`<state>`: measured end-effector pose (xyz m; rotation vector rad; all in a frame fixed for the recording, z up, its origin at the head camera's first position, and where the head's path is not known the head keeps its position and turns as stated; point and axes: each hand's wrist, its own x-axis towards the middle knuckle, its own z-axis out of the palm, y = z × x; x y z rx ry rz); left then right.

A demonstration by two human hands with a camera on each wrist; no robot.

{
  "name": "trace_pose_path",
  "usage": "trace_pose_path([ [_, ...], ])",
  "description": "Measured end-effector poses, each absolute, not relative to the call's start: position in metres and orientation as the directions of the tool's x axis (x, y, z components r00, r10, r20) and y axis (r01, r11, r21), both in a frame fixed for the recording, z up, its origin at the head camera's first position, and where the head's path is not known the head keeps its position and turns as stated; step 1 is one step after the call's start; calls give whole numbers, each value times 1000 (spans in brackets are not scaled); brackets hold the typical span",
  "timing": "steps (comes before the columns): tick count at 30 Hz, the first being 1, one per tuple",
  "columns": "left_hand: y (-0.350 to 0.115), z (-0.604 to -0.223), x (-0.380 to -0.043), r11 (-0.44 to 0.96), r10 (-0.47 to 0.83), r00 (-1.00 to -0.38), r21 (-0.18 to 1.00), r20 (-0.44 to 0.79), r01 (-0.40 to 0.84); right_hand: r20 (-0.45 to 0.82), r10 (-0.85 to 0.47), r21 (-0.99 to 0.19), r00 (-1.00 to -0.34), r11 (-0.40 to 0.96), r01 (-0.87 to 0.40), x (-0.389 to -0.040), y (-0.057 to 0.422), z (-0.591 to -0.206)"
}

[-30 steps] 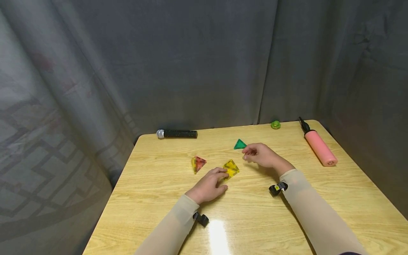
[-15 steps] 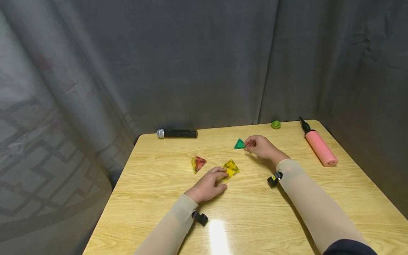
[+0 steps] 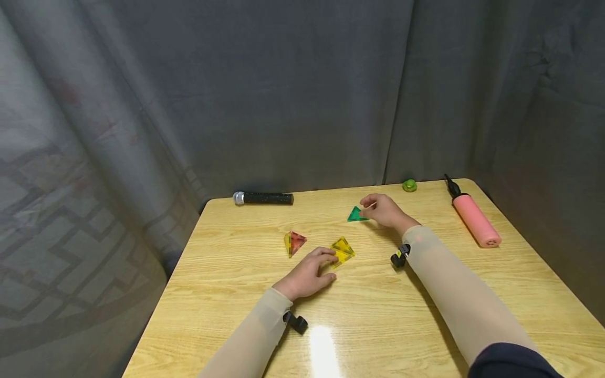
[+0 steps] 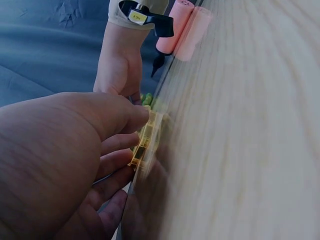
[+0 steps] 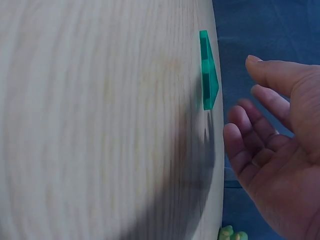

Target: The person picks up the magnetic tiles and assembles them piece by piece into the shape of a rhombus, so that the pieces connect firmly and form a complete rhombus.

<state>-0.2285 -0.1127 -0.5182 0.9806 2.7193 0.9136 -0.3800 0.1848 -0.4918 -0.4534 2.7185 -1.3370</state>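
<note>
Resting on the table in the head view is my left hand (image 3: 309, 272), its fingertips on two yellow translucent triangle tiles (image 3: 345, 250) that lie edge to edge. In the left wrist view the fingers reach along the yellow tile edge (image 4: 143, 145). My right hand (image 3: 385, 211) hovers just to the right of a flat green triangle tile (image 3: 354, 214), overlapping its right corner in the head view. The right wrist view has the green tile (image 5: 208, 75) flat on the table, apart from the loosely curved fingers. That hand holds nothing.
To the left lies a red and yellow tile piece (image 3: 295, 243). A black microphone (image 3: 264, 198) sits at the back left edge. Along the back right are a small green toy (image 3: 409, 185) and a pink hand pump (image 3: 475, 220). Grey curtains (image 3: 283, 94) surround the table (image 3: 227, 283).
My right hand has moved forward, away from me, from beside the green tile's lower right to just over its right corner. The left hand and the tiles stay where they were.
</note>
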Motion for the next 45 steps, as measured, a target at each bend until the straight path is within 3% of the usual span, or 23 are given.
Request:
trace_pose_path([
  [11, -114, -519, -230, 614, 605, -789, 568, 107, 548, 4, -299, -804, -954, 567, -181, -388, 173, -490],
  [23, -113, -518, -231, 622, 601, -793, 566, 97, 541, 5, -360, -759, -933, 606, -238, -391, 163, -493],
  [45, -116, -519, -229, 633, 584, -803, 552, 119, 542, 7, -322, -775, -947, 597, -209, -387, 175, -503],
])
